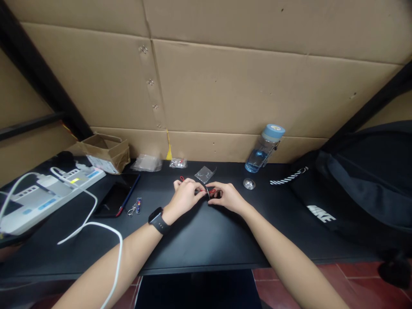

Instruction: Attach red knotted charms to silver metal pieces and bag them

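Note:
Over the middle of the black table (206, 240), both hands meet with their fingers pinched. My left hand (188, 194), a dark watch on its wrist, is closed on a thin red and black cord (211, 192). A small red loop pokes out beyond the left knuckles. My right hand (230, 197) pinches the same cord from the right side, where a thin pale strand also shows. Fingers cover most of the cord, so its full shape is hidden. Just behind the hands lies a small clear plastic bag (204, 174).
A tablet (117, 195), a keyring (137, 206) and a power strip (48, 201) with white cables are at left. Behind are a cardboard box (107, 152) and plastic packets (146, 163). Rightward stand a water bottle (262, 150), a clear dome (249, 183) and a black backpack (363, 180).

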Demonstrator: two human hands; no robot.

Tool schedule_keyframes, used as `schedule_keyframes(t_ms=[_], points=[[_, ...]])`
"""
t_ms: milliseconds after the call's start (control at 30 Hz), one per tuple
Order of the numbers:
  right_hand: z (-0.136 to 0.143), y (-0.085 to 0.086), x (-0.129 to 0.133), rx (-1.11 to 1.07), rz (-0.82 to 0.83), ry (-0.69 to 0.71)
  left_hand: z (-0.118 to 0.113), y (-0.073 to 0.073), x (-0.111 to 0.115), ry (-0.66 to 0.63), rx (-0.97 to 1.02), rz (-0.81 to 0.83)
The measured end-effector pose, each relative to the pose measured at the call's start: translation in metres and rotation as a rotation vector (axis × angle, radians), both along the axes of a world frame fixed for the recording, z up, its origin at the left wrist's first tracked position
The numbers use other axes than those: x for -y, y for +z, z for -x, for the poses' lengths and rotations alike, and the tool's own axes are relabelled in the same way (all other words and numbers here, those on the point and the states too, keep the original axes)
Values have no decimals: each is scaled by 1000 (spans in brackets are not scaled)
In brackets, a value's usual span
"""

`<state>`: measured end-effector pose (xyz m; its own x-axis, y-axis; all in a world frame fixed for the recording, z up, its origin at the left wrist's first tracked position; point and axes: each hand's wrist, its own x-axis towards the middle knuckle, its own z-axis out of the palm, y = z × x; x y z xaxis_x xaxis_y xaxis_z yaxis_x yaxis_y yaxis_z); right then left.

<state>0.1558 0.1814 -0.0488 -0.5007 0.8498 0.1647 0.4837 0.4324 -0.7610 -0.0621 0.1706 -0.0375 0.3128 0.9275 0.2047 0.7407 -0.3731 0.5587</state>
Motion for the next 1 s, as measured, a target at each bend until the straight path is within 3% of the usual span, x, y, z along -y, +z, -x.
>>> schedule_keyframes(t_ms=[233,433,633,800,1000], points=[[1,-1,-3,43,-208,-28,0,0,0,-28,0,-8],[1,1,-1,27,-166,-8,0,1,3,-54,-34,-49],[-10,15,-3,-39,-230,-99,0,6,2,115,-79,-264],[-29,27,-7,-57,-289,-173,-9,0,-2,-31,-216,-320],[-37,35,-5,0,-298,-175,-26,-13,1,-92,-322,-292]])
